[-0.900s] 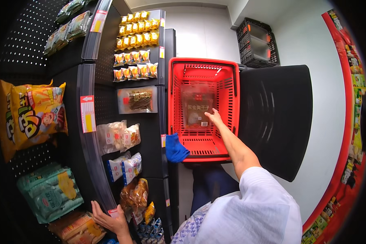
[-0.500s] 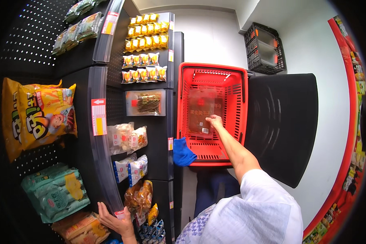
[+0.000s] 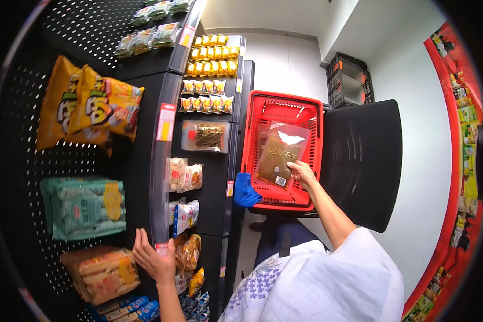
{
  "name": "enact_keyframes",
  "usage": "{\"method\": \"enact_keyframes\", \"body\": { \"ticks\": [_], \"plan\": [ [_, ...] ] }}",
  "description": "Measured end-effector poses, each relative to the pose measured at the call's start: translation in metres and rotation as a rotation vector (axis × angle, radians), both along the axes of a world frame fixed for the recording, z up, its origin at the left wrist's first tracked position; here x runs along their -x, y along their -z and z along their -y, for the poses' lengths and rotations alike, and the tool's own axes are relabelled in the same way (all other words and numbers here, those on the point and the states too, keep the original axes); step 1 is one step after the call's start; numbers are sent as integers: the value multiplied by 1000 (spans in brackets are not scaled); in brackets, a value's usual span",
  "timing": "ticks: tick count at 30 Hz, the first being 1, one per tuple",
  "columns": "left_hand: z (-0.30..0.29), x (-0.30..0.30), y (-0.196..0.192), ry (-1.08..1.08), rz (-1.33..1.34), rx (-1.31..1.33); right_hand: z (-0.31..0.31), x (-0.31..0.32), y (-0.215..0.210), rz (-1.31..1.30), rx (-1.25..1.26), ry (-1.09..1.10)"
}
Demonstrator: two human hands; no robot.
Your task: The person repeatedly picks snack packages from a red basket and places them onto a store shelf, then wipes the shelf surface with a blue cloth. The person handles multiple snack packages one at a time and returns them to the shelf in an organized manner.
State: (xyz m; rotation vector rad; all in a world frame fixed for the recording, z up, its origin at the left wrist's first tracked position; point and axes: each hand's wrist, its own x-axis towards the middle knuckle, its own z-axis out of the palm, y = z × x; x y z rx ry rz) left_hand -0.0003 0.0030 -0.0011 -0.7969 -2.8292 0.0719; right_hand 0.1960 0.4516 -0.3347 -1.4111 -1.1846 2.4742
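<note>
My right hand [image 3: 301, 173] had its fingers pinched on the lower corner of a clear snack packet [image 3: 279, 155], which lay flat inside the red basket [image 3: 255, 134]. A blue cloth [image 3: 245, 190] hung at the basket's left rim. My left hand [image 3: 153, 260], fingers spread, pressed the black shelf edge [image 3: 161, 177] well left of the basket.

my right hand [image 3: 301, 173] is stretched forward on a nearly straight arm, fingers curled shut in a pinch. my left hand [image 3: 153, 260] sits low and close, palm down, fingers spread flat and open.
</note>
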Motion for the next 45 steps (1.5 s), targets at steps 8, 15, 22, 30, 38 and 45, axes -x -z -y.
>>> {"method": "enact_keyframes", "body": {
  "ticks": [8, 15, 22, 30, 38, 45],
  "plan": [
    [-3, -2, -21, 25, 101, -319, 57, 14, -188, -394, 145, -130],
    [-62, -65, -89, 3, 608, -839, 101, 49, -308, -599, 18, -453],
    [-30, -96, -124, -37, 789, -1128, 133, 62, -398, -646, -317, -622],
    [3, -139, -185, -23, 616, -1433, 167, 82, -491, -810, -1011, -843],
    [38, -156, -332, 134, 41, -1317, 210, 115, -630, -1340, -798, -650],
    [76, -105, -432, 85, -422, -1154, 264, 205, -746, -1697, -1113, -642]
  ]
}}
